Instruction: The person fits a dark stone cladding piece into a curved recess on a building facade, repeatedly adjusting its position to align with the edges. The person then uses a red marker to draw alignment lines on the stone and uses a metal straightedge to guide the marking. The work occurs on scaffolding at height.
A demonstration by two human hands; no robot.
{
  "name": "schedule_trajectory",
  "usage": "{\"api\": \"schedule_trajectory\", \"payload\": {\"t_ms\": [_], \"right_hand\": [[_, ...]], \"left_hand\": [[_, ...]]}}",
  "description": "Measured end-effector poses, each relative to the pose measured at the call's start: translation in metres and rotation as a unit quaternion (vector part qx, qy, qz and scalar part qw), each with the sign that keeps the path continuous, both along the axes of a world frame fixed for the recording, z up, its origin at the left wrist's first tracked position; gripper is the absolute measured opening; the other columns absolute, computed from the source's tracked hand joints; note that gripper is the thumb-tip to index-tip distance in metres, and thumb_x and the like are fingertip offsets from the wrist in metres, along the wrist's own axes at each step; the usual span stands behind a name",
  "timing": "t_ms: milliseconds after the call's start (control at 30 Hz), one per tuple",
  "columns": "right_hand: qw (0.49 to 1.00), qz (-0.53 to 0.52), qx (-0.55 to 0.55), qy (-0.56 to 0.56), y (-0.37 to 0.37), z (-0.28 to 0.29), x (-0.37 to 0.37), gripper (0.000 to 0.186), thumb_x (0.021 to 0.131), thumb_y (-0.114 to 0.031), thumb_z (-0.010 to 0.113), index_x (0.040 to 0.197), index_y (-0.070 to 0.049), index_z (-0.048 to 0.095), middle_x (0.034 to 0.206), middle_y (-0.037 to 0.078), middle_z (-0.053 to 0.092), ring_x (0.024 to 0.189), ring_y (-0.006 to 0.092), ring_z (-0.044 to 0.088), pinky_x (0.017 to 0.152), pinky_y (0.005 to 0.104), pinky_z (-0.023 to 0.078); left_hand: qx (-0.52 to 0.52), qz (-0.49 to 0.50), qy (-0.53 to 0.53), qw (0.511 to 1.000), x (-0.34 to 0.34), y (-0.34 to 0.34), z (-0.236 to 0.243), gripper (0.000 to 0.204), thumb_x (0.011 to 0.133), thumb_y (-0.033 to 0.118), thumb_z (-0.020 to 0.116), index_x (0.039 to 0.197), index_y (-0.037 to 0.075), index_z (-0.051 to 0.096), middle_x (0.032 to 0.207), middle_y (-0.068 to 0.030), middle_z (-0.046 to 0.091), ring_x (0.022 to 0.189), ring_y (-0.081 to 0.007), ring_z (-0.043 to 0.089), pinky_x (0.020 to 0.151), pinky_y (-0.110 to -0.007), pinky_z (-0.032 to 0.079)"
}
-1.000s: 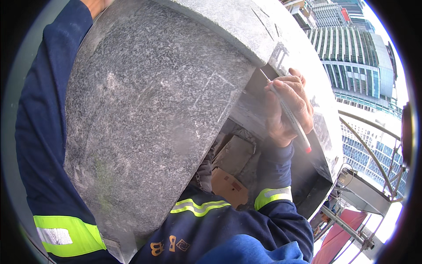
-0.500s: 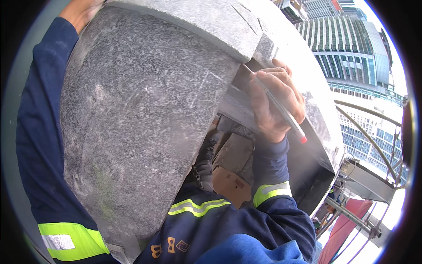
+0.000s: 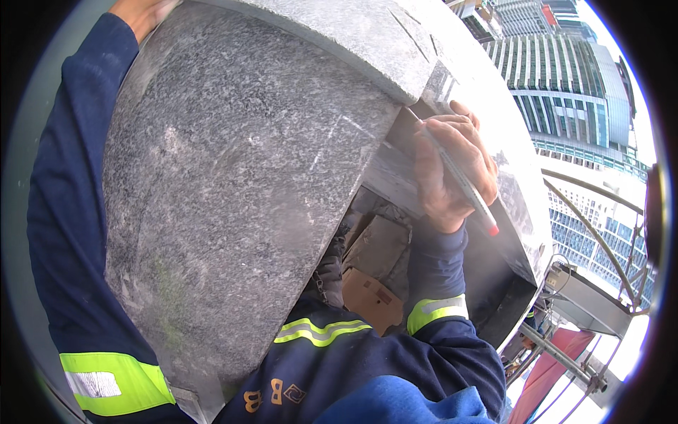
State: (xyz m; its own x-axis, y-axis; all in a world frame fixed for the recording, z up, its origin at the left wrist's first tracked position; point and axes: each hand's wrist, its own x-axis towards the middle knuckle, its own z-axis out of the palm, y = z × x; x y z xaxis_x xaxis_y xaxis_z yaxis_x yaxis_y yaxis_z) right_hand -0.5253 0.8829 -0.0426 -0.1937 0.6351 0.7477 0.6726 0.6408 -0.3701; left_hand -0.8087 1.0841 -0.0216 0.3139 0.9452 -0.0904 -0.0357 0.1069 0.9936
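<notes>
A large grey speckled stone slab (image 3: 233, 184) fills the view's left and middle, with faint white marks on its face. A thicker grey stone piece (image 3: 353, 42) lies along its far edge. My right hand (image 3: 455, 166) pinches a slim white marker (image 3: 462, 180) with a red end. Its thin tip points at the corner where the slab meets the far piece; whether it touches cannot be made out. At the far left, my left hand (image 3: 145, 13) rests by the slab's upper edge, its fingers cut off by the frame and hidden.
Below the gap beside the slab lie a brown cardboard piece (image 3: 371, 300) and dusty boxes. A dark opening (image 3: 501, 275) lies under the stone on the right. Beyond are scaffold tubes (image 3: 561, 357), a red cloth (image 3: 551, 374) and tall buildings (image 3: 565, 85).
The whole view has shifted a little, so the slab and right hand sit slightly further right and lower. The marker's tip stays by the same corner, still held in my right hand.
</notes>
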Motion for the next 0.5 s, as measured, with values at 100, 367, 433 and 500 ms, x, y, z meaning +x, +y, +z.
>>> {"api": "schedule_trajectory", "payload": {"t_ms": [100, 367, 433, 500], "right_hand": [[1.000, 0.002, -0.002, -0.005, -0.0003, 0.0011, -0.0003, 0.016, 0.077, -0.002, 0.073, 0.093, -0.003, 0.070, 0.074, 0.008, 0.070, 0.070, 0.0210, 0.069, 0.091, 0.0448, 0.049], [1.000, -0.004, 0.000, -0.004, 0.0000, 0.0008, -0.0010, 0.014, 0.078, -0.003, 0.073, 0.092, -0.003, 0.070, 0.074, 0.008, 0.070, 0.070, 0.0204, 0.069, 0.091, 0.0444, 0.049], [1.000, -0.006, 0.001, -0.005, 0.0002, 0.0004, -0.0009, 0.013, 0.079, -0.003, 0.072, 0.092, -0.003, 0.071, 0.074, 0.008, 0.070, 0.070, 0.0204, 0.069, 0.091, 0.0444, 0.049], [1.000, -0.004, 0.006, 0.001, 0.0010, -0.0014, -0.0005, 0.013, 0.079, -0.003, 0.072, 0.092, -0.003, 0.071, 0.074, 0.008, 0.070, 0.070, 0.0205, 0.069, 0.091, 0.0444, 0.049]], "left_hand": [[-0.031, 0.024, 0.005, 0.999, 0.0030, 0.0034, -0.0001, 0.026, 0.100, 0.009, 0.055, 0.113, -0.011, 0.065, 0.102, -0.0221, 0.071, 0.086, -0.0233, 0.071, 0.076, -0.032, 0.060], [-0.049, 0.009, -0.021, 0.999, -0.0009, 0.0094, -0.0036, 0.025, 0.099, 0.009, 0.056, 0.112, -0.011, 0.066, 0.101, -0.0223, 0.071, 0.085, -0.0240, 0.071, 0.074, -0.033, 0.061], [-0.042, 0.011, -0.018, 0.999, -0.0001, 0.0064, -0.0027, 0.025, 0.100, 0.009, 0.056, 0.112, -0.010, 0.066, 0.101, -0.0224, 0.071, 0.085, -0.0244, 0.071, 0.075, -0.033, 0.060], [-0.050, 0.022, -0.006, 0.998, 0.0036, 0.0009, 0.0024, 0.025, 0.100, 0.010, 0.056, 0.112, -0.010, 0.066, 0.101, -0.0226, 0.071, 0.086, -0.0248, 0.071, 0.075, -0.033, 0.060]]}}
